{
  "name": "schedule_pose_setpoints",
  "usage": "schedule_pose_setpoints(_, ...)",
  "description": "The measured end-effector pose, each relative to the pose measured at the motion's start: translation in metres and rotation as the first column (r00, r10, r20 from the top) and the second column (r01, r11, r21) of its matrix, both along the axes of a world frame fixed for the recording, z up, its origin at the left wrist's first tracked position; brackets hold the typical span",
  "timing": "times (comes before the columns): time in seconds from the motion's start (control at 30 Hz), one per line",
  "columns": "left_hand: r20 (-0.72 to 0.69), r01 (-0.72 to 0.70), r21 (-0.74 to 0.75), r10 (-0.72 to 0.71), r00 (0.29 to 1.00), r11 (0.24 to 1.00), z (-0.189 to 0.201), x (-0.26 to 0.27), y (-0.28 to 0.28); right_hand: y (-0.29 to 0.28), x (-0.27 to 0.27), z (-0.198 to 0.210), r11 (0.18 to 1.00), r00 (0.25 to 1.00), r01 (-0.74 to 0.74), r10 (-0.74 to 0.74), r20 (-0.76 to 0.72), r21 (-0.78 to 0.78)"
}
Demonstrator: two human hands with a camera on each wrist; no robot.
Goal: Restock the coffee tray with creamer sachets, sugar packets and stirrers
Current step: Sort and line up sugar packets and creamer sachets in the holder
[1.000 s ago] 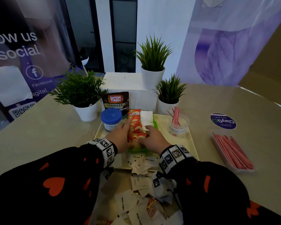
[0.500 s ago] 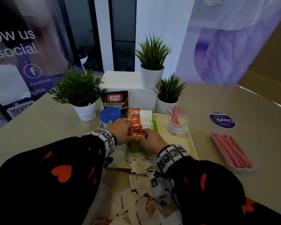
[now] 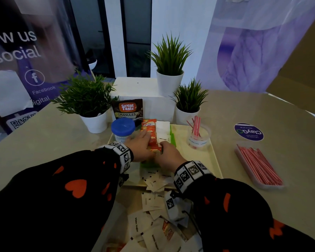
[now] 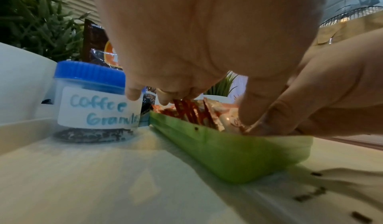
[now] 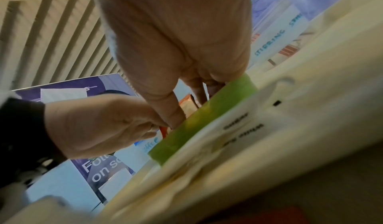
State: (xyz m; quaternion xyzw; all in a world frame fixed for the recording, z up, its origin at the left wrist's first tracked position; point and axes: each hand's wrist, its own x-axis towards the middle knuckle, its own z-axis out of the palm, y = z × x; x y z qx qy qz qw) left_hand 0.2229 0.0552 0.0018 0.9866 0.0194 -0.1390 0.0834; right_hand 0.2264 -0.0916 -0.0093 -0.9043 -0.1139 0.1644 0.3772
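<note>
On the cream tray [image 3: 214, 157] stands a green bin [image 3: 172, 138] holding a row of orange creamer sachets [image 3: 149, 127] and, to their right, white sugar packets [image 3: 163, 130]. My left hand [image 3: 146, 142] curls over the near end of the creamer row from the left and pinches sachets [image 4: 186, 111]. My right hand [image 3: 162, 146] meets it from the right, with its thumb [image 5: 176, 118] and fingers dipped into the green bin [image 5: 207, 118] around the same sachets. A clear cup [image 3: 198, 137] with a few red-striped stirrers stands on the tray's right side.
A blue-lidded jar [image 3: 123, 130] labelled coffee granules stands just left of my left hand. Loose sugar packets [image 3: 154, 182] litter the tray's front edge and the table below. A flat box of stirrers [image 3: 258, 164] lies on the right. Three potted plants and a coffee pouch [image 3: 128, 110] stand behind.
Both hands have drawn closer together on the near end of the creamer row, which now stands tighter. The rest is as before.
</note>
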Motion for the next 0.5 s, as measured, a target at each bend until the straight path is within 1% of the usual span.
schedule_pose_setpoints(0.1, -0.032, -0.016, -0.011, 0.016, 0.999, 1.000, 0.000, 0.006, -0.005, 0.003, -0.002, 0.000, 0.999, 0.998, -0.037, 0.037, -0.057, -0.001)
schedule_pose_setpoints(0.2, -0.052, -0.024, -0.003, 0.023, 0.998, 1.000, -0.002, 0.011, -0.010, 0.002, -0.002, 0.002, 0.998, 0.995, -0.066, 0.065, -0.072, -0.018)
schedule_pose_setpoints(0.3, -0.049, -0.017, 0.027, 0.018, 0.999, 0.999, -0.003, 0.019, -0.011, 0.002, 0.000, -0.001, 0.997, 0.994, -0.068, 0.064, -0.090, -0.041)
schedule_pose_setpoints(0.43, -0.040, -0.035, 0.008, 0.035, 0.999, 0.999, -0.007, 0.024, -0.009, 0.005, 0.001, -0.007, 0.994, 0.992, -0.042, 0.029, -0.121, -0.103)
schedule_pose_setpoints(0.5, -0.043, -0.037, 0.030, 0.038, 0.998, 0.999, -0.007, 0.024, -0.010, 0.007, 0.002, -0.009, 0.991, 0.993, -0.058, 0.045, -0.109, -0.117)
